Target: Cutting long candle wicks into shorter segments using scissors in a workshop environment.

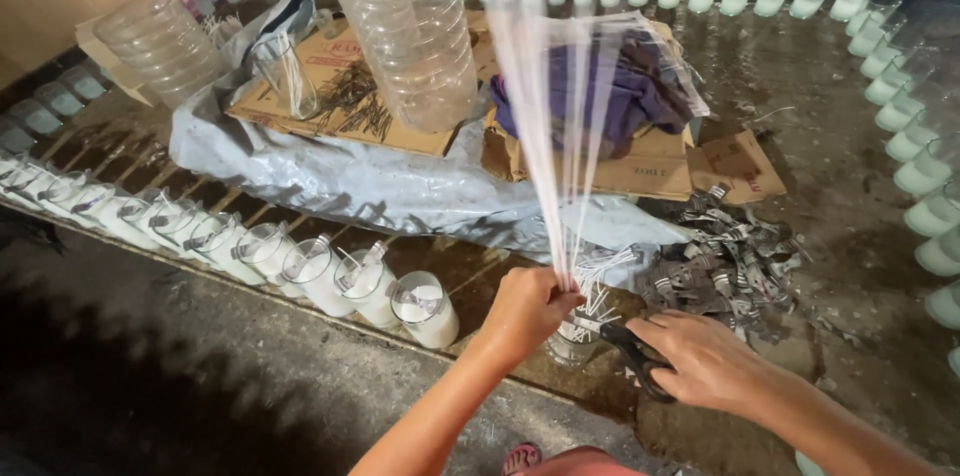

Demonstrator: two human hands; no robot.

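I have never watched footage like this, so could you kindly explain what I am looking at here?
This single picture comes from a camera worn on a person's head, looking down at their own bare hands. The left hand pinches a bundle of thin white strings that stretches up toward the camera. The right hand holds black-handled scissors at the strings' lower end, above a clear glass holding short white pieces. Around them stand rows of clear glasses filled with white wax, a pile of small grey metal tabs, flattened brown cardboard and stacked clear plastic containers.
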